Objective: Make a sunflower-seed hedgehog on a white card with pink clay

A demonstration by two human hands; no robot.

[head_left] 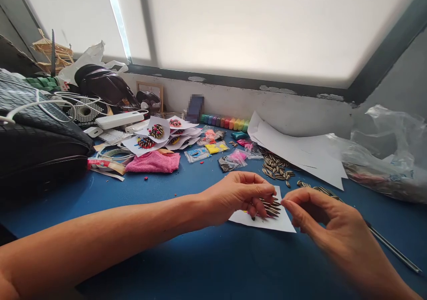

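Seeds (274, 210) are lying side by side on a white sheet (283, 223) on the blue worktop (200, 260), their long axes running roughly sideways, tips pointing toward the right grip (333, 222). Above them the left grip (237, 196) is curling, thumb nearly meeting forefinger; the right is pinching nearly closed. Whether either is holding anything, I am not managing to tell.
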